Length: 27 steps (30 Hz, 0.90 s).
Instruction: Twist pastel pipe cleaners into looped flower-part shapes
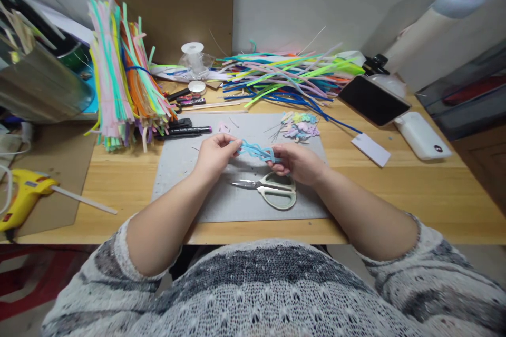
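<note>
Between my two hands I hold light blue pipe cleaners (255, 150), bent into a wavy, looped shape just above the grey cutting mat (177, 189). My left hand (217, 155) pinches their left end between thumb and fingers. The right end sits in the closed fingers of my right hand (296, 160), which partly hide it. Below my right hand, scissors (272, 188) with pale handles lie on the mat, blades pointing left. A small heap of pastel pipe-cleaner pieces (300, 126) rests on the mat's far right part.
Bundled pipe cleaners (126, 79) stand at the left, near black markers (190, 130). A loose pile of pipe cleaners (284, 76) lies at the back. A yellow glue gun (27, 195) is far left. A phone (373, 99) and white power bank (422, 136) are right.
</note>
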Each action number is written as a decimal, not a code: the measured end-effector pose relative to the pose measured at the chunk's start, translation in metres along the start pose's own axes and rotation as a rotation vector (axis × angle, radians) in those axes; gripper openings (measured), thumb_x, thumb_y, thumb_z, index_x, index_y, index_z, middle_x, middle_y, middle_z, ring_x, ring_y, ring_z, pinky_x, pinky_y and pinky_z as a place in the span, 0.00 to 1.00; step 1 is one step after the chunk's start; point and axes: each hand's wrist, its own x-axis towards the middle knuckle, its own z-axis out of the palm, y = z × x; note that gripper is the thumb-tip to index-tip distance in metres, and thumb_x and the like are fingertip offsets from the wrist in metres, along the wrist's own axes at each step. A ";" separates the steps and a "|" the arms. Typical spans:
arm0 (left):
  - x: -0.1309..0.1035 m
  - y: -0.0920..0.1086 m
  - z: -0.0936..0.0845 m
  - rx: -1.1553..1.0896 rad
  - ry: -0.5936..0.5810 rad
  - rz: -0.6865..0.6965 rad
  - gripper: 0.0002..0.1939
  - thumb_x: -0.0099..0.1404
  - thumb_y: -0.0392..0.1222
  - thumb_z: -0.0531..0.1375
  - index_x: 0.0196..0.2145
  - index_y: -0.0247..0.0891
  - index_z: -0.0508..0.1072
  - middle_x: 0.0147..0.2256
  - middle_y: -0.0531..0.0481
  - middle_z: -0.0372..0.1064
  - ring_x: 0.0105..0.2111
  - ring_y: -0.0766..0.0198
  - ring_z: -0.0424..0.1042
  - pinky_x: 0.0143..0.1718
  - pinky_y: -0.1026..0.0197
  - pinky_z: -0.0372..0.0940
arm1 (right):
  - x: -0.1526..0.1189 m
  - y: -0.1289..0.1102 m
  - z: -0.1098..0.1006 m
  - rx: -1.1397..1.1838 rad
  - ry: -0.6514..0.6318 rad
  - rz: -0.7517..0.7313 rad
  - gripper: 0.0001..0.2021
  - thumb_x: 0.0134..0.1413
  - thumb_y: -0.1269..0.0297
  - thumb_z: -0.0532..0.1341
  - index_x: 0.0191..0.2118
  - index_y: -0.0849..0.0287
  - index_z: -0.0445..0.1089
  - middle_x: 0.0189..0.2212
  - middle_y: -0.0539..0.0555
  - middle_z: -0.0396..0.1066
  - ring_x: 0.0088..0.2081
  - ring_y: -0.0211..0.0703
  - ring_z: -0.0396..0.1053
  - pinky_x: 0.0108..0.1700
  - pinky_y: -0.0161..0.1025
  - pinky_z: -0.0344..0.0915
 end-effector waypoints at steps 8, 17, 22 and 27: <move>0.002 0.000 0.000 -0.007 -0.002 0.025 0.15 0.43 0.44 0.69 0.24 0.33 0.71 0.19 0.53 0.69 0.19 0.71 0.64 0.24 0.66 0.59 | 0.001 0.005 -0.005 -0.077 -0.090 -0.029 0.15 0.47 0.56 0.64 0.24 0.64 0.66 0.18 0.47 0.59 0.18 0.28 0.50 0.19 0.30 0.42; 0.006 0.003 -0.005 0.013 -0.100 0.105 0.14 0.45 0.45 0.69 0.24 0.34 0.71 0.20 0.55 0.67 0.21 0.71 0.64 0.27 0.66 0.60 | 0.002 0.007 -0.010 -0.207 -0.156 -0.051 0.18 0.49 0.52 0.64 0.25 0.64 0.65 0.15 0.44 0.55 0.18 0.28 0.49 0.20 0.30 0.42; 0.007 0.003 -0.006 -0.018 -0.107 0.133 0.14 0.46 0.44 0.69 0.26 0.33 0.71 0.21 0.55 0.67 0.21 0.71 0.65 0.27 0.66 0.61 | 0.003 0.011 -0.006 -0.192 -0.110 0.008 0.17 0.46 0.53 0.66 0.25 0.63 0.64 0.13 0.44 0.57 0.16 0.27 0.50 0.19 0.29 0.42; -0.005 0.002 0.005 -0.219 -0.142 -0.029 0.21 0.46 0.41 0.69 0.37 0.36 0.68 0.26 0.57 0.68 0.25 0.70 0.69 0.29 0.65 0.65 | 0.006 0.020 0.007 0.051 0.090 -0.125 0.18 0.41 0.54 0.69 0.25 0.63 0.64 0.15 0.44 0.59 0.15 0.26 0.51 0.16 0.28 0.40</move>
